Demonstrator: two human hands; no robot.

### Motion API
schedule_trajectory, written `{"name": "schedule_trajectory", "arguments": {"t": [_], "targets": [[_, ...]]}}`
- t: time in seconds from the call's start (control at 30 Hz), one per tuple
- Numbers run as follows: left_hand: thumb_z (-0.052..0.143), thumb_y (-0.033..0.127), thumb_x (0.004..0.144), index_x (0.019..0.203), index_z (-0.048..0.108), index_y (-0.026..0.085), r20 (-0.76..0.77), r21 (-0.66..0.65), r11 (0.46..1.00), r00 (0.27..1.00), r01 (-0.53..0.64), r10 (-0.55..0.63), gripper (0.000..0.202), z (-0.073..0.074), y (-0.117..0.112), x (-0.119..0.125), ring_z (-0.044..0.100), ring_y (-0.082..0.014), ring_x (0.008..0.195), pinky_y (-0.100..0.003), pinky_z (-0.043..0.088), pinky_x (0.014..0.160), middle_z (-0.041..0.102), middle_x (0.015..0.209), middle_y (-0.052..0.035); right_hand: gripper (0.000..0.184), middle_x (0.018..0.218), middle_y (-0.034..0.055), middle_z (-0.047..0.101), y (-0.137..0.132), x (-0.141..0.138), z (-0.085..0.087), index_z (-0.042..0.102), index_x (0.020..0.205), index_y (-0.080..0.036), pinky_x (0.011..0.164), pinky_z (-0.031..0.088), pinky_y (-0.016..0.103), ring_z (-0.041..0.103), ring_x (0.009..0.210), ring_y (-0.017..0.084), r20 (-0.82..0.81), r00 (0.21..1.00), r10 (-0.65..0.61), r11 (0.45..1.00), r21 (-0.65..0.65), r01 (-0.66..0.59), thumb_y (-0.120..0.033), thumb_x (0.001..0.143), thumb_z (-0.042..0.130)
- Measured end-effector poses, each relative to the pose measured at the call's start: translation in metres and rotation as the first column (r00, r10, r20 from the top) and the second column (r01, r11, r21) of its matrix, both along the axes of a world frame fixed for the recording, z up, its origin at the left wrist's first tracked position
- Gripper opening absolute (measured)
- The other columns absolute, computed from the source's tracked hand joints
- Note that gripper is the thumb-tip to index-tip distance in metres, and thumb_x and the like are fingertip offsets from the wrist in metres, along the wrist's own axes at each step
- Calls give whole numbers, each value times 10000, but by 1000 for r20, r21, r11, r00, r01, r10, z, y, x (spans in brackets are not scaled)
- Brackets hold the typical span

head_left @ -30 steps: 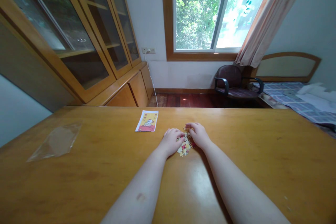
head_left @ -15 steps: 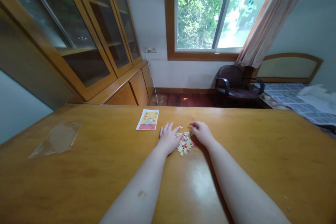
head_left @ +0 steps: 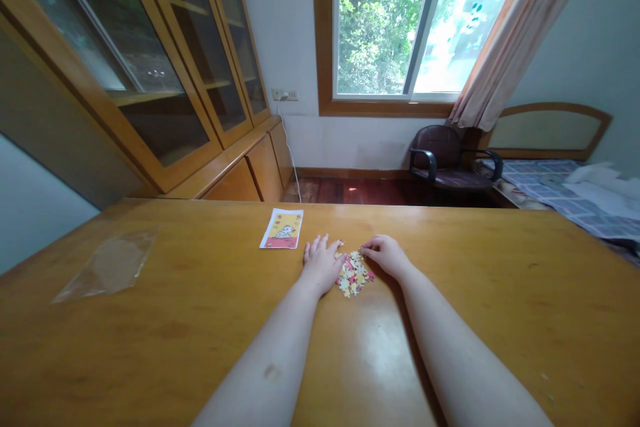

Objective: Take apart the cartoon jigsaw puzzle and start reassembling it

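A small heap of yellow, red and white jigsaw pieces lies on the wooden table between my hands. My left hand rests flat at the heap's left edge with its fingers stretched out. My right hand is at the heap's upper right, fingers curled with the tips pressed on the pieces; I cannot see whether a piece is pinched. A picture card in yellow and red with a white figure lies just left of my left hand.
A clear plastic bag lies at the table's left. Glass-door wooden cabinets line the left wall. Beyond the table stand a dark armchair, a window with a curtain, and a bed at the right.
My left hand went from curled over the heap to flat with fingers spread at its left side. The heap has spread out and shows more. My right hand shifted slightly right.
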State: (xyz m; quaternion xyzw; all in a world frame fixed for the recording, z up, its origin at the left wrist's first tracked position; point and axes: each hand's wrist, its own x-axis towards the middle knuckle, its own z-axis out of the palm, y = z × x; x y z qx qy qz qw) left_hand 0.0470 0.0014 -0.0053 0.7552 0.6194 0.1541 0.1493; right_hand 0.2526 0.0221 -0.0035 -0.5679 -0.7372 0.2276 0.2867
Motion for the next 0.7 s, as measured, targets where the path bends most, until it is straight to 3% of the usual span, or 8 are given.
{"name": "schedule_trajectory", "arguments": {"t": [0.13, 0.23, 0.3, 0.53, 0.7], "targets": [[407, 466, 897, 1230, 583, 239, 8, 27, 999, 1000, -26, 26, 441, 3, 1, 0, 295, -316, 1365, -546, 167, 1116, 441, 1426, -123, 231, 881, 60, 717, 3, 3, -2, 756, 861, -212, 816, 455, 307, 627, 858, 199, -53, 992, -118, 992, 44, 120, -338, 811, 569], [412, 446, 899, 1219, 587, 222, 18, 42, 999, 1000, -22, 22, 428, 6, 0, 1, 315, -306, 1354, -533, 179, 1119, 469, 1403, -116, 201, 882, 53, 723, 3, 5, -3, 757, 846, -224, 811, 451, 312, 629, 853, 208, 40, 975, -219, 972, 94, 214, -322, 806, 586], [410, 437, 902, 1227, 580, 213, 18, 39, 999, 1000, -12, 11, 430, 7, 0, 1, 316, -300, 1353, -527, 178, 1124, 471, 1400, -113, 177, 872, 49, 724, 2, 4, -3, 756, 825, -228, 809, 440, 307, 624, 860, 209, 131, 965, -225, 970, 120, 210, -307, 809, 598], [414, 449, 902, 1235, 575, 230, -15, 19, 1000, 1000, -19, 20, 430, 8, -1, 3, 314, -272, 1358, -506, 172, 1137, 465, 1410, -81, 191, 890, 31, 721, -2, -5, 0, 759, 845, -248, 819, 416, 272, 606, 880, 179, 240, 967, -90, 992, 107, 66, -305, 853, 577], [402, 529, 889, 1291, 536, 250, -61, 17, 999, 997, 38, -37, 508, 7, -3, 4, 282, -283, 1376, -524, 154, 1137, 421, 1448, -90, 314, 1151, 23, 665, -8, -15, 5, 708, 1074, -293, 935, 366, 337, 543, 1036, 198, 264, 962, 63, 995, 58, -81, -354, 933, 434]]}}
